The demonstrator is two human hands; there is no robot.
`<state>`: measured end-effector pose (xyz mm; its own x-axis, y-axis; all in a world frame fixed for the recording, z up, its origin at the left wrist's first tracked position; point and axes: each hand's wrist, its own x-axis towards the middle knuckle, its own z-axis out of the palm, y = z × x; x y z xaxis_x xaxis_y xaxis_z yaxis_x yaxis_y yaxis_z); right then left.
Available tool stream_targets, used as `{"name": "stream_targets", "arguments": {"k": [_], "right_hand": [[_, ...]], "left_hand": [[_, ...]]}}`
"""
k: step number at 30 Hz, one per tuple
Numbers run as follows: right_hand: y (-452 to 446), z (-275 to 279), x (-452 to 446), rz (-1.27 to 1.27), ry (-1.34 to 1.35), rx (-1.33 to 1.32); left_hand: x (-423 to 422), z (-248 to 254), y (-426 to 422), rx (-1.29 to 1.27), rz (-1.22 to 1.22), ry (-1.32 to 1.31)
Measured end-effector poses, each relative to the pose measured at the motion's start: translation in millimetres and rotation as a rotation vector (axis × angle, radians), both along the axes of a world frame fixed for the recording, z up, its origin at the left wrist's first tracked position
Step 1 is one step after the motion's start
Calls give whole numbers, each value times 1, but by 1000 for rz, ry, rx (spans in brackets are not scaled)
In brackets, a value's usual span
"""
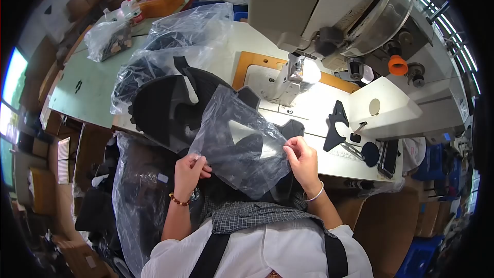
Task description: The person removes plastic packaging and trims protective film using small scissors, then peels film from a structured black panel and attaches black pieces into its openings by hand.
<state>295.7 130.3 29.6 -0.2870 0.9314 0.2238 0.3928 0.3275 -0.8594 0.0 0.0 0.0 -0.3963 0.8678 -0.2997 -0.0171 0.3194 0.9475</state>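
Observation:
A clear plastic bag (242,159) is stretched out in front of my body. My left hand (191,174) pinches its left edge between thumb and fingers. On the other side, my right hand (302,160) pinches the bag's right edge. Behind the bag, a large curved black piece (157,105) lies on the table's front edge, with a black strap (186,74) standing up from it. Other dark parts (290,129) show beside and through the plastic, their shapes partly hidden.
An industrial sewing machine (309,10) overhangs the white table (321,105). Black cut pieces (337,126), scissors (352,150) and a dark box (388,158) lie at right. Bagged parts (170,54) stand at left; another plastic bag (141,195) hangs below. A cardboard box (386,219) sits lower right.

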Motion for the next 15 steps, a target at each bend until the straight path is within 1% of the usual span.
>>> {"name": "stream_targets", "arguments": {"k": [2, 5, 6, 9, 10, 13, 15], "right_hand": [[-1, -1, -1, 19, -17, 34], [-1, 3, -2, 4, -70, 92], [1, 4, -1, -7, -86, 114], [4, 6, -1, -32, -133, 190], [4, 7, -1, -33, -156, 221], [5, 11, -3, -38, -203, 248], [5, 12, -5, -40, -217, 252]], "left_hand": [[-3, 12, -4, -118, -62, 94], [-8, 40, -6, -265, -193, 732], [-2, 46, -8, -204, -149, 1046], [12, 85, -6, -57, 59, 1207], [17, 95, -3, 76, 117, 1080], [34, 84, 16, 568, 152, 1012], [46, 64, 32, 726, -49, 1078]]}}
